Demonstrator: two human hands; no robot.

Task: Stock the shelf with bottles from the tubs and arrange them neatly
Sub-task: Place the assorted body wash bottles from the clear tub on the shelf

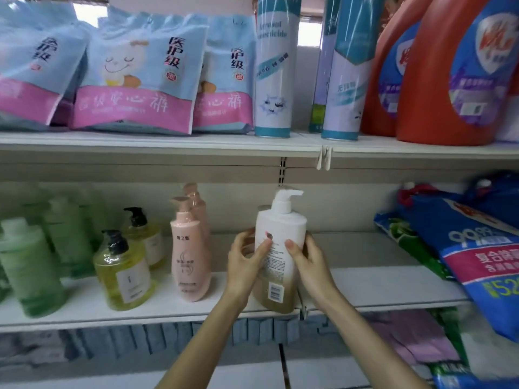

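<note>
- Standing upright at the front edge of the white metal shelf [379, 287], the white-to-gold plastic pump bottle [280, 234] has its long axis running 12 to 6 o'clock. Its spout points to 3 o'clock and its barcode label faces the camera.
- The left hand [247, 262] grips its 9 o'clock side and the right hand [309, 259] its 3 o'clock side, fingers curled round.
- At 9 o'clock, near, stands a pink curved bottle [191, 256], then a clear yellow bottle with a black pump [123, 270].
- At 3 o'clock, well apart, leans a blue printed bag [477, 248].

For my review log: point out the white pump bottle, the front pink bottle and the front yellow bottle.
white pump bottle [280, 226], head view, upper white body
front pink bottle [191, 254], head view, mid body
front yellow bottle [130, 280], head view, its white label
</note>
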